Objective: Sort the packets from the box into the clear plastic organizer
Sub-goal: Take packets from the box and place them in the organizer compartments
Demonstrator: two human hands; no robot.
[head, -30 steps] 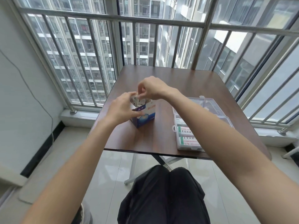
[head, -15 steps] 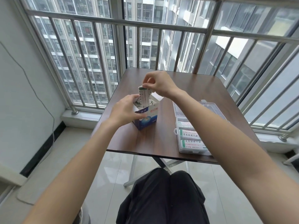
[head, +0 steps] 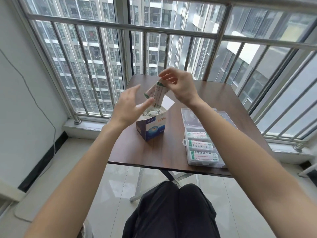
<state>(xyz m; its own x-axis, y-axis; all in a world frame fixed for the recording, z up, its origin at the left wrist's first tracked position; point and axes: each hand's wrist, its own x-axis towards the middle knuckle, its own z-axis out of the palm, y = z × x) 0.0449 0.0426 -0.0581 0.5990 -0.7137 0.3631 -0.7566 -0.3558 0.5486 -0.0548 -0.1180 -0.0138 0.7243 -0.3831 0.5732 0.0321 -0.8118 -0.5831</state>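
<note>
Extraction of packets, head view. The right hand (head: 178,86) pinches the top of a small bunch of packets (head: 155,93) between its fingers (head: 167,76) and holds it in the air directly above the box (head: 151,127); half a second ago the same bunch was only partly drawn out of the box mouth, so it has since come fully clear. The left hand (head: 128,107), which then steadied the box wall, has let go and now hovers over the box's left side with fingers spread and thumb extended, gripping nothing. Judgement: removal is complete for this bunch, and the next step is to carry it away from the box to the clear plastic organizer (head: 202,140). The box stands upright on the table (head: 171,152), flaps open, with more loose white packets visible inside. The organizer lies well to the right of the box near the table's front edge, its lid (head: 221,115) apparently swung open behind it; its nearer compartments hold green-and-white printed packets laid flat, while the compartments farther back, level with the box, look unfilled, though glare on the plastic makes this uncertain.
</note>
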